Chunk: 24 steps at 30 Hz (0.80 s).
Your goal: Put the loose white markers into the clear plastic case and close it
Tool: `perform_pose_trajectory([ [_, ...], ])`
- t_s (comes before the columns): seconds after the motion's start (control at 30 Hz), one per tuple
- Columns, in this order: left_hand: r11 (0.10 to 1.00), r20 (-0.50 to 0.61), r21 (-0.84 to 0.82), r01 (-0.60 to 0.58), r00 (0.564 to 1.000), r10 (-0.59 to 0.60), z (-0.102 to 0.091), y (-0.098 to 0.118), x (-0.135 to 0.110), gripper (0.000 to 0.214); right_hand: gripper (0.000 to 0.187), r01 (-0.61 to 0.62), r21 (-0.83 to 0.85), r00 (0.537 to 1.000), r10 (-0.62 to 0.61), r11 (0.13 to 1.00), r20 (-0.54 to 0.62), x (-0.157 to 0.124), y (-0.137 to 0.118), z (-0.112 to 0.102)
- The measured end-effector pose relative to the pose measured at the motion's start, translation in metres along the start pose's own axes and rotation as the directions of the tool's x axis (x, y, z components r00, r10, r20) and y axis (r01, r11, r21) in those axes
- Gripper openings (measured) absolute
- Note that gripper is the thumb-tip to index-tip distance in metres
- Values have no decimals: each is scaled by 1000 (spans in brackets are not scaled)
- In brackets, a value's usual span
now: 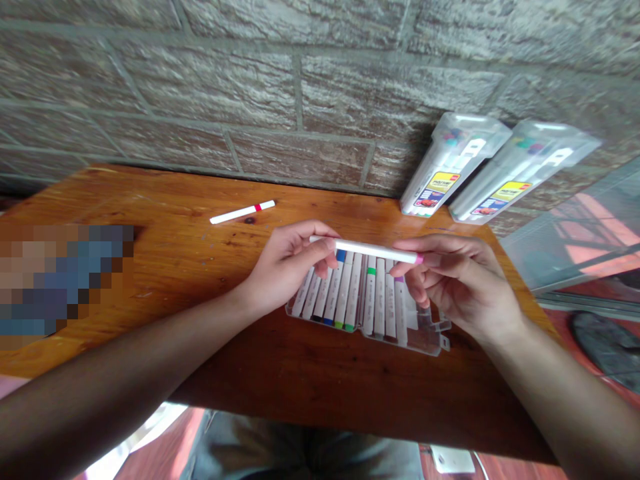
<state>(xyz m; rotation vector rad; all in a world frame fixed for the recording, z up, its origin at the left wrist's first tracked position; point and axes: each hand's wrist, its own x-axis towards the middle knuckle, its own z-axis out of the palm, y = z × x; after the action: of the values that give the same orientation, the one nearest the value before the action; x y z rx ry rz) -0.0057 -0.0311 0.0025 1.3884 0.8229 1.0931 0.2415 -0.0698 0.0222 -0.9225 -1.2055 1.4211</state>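
Observation:
A white marker (375, 249) with a pink band near its right end is held level between my two hands. My left hand (295, 257) pinches its left end, and the fingers of my right hand (457, 273) close around the pink end. Below them an opened clear plastic case (405, 342) lies on the table, with several white markers (353, 293) side by side in both halves. Blue, green and purple bands show on some of them. My hands hide the upper parts of the case.
A white marker with a red band (243, 212) lies apart on the wooden table (165, 200). Two clear marker cases, one left (453, 160) and one right (523, 170), stand against the stone wall (260, 93). A blurred-out patch (60, 280) covers the table's left side.

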Motion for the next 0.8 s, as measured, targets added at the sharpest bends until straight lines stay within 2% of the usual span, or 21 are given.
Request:
perform_pose_trajectory([
  [0.6, 1000, 1, 6, -8, 1000, 8, 0, 0, -1, 21, 17, 34, -37, 999, -34, 999, -8, 0, 2, 2],
  [0.8, 998, -2, 68, -11, 1000, 11, 1, 2, -2, 24, 17, 103, -115, 995, -104, 988, -3, 3, 7, -1],
])
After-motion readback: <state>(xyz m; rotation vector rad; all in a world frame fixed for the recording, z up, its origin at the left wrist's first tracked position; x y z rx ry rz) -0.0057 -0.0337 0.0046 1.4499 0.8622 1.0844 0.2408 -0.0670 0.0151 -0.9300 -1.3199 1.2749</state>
